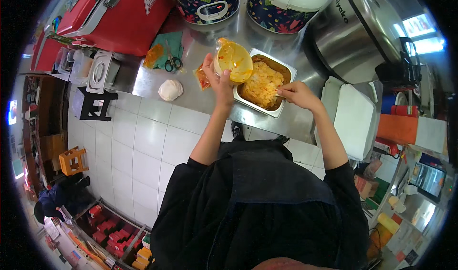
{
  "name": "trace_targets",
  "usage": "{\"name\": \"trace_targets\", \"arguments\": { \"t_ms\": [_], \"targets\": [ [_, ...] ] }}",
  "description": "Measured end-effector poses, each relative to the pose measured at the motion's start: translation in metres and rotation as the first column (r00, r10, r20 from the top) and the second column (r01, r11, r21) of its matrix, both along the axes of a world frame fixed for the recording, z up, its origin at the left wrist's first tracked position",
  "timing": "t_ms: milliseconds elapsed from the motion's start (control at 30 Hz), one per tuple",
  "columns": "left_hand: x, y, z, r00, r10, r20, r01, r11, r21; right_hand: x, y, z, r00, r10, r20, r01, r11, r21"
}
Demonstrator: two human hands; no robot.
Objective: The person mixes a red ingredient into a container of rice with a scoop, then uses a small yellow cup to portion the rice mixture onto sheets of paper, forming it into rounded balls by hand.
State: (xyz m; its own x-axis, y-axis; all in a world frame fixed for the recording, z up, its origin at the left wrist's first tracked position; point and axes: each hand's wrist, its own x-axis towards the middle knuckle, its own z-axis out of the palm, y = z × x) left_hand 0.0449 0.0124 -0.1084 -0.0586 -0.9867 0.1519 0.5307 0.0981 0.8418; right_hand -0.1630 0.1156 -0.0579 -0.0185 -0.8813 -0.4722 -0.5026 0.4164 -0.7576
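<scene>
In my left hand [218,81] is a yellowish bowl [233,60], tilted, its inside smeared with orange sauce. It is held over the left edge of a rectangular metal pan [293,72]. Orange-yellow rice [261,85] fills much of that pan. My right hand [300,96] is closed at the pan's right side on a pale utensil [278,94], whose working end is in the rice; its kind cannot be made out. Beside my left hand lies a small clear packet of red-orange food [202,78]. A knotted white bag [170,90] sits further left near the counter edge.
Scissors [171,62] lie on a green cloth [164,46]. Behind stand a red cooler box [119,27], two patterned pots [210,5] and a large steel cooker [353,31]. A white lined tray [353,120] is at right. A person [62,193] is at lower left.
</scene>
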Motion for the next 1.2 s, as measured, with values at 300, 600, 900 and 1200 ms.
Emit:
{"name": "trace_targets", "arguments": {
  "t_ms": [300, 600, 900, 1200],
  "targets": [
    [0.045, 0.01, 0.037, 0.88, -0.162, -0.446, 0.311, 0.906, 0.286, 0.015, 0.014, 0.024, 0.762, 0.094, -0.641, -0.317, 0.917, -0.242],
    [0.025, -0.001, -0.012, 0.884, -0.24, -0.401, 0.317, 0.939, 0.136, 0.051, 0.02, 0.067, 0.592, 0.193, -0.782, -0.413, 0.906, -0.09],
    [0.011, -0.004, -0.002, 0.925, -0.299, -0.232, 0.327, 0.941, 0.091, 0.075, -0.023, 0.109, 0.567, 0.299, -0.768, -0.307, 0.941, 0.14],
    [0.016, 0.004, -0.011, 0.94, -0.244, -0.237, 0.283, 0.948, 0.145, 0.085, -0.013, 0.04, 0.903, 0.109, -0.416, -0.067, 0.991, 0.114]
  ]
}}
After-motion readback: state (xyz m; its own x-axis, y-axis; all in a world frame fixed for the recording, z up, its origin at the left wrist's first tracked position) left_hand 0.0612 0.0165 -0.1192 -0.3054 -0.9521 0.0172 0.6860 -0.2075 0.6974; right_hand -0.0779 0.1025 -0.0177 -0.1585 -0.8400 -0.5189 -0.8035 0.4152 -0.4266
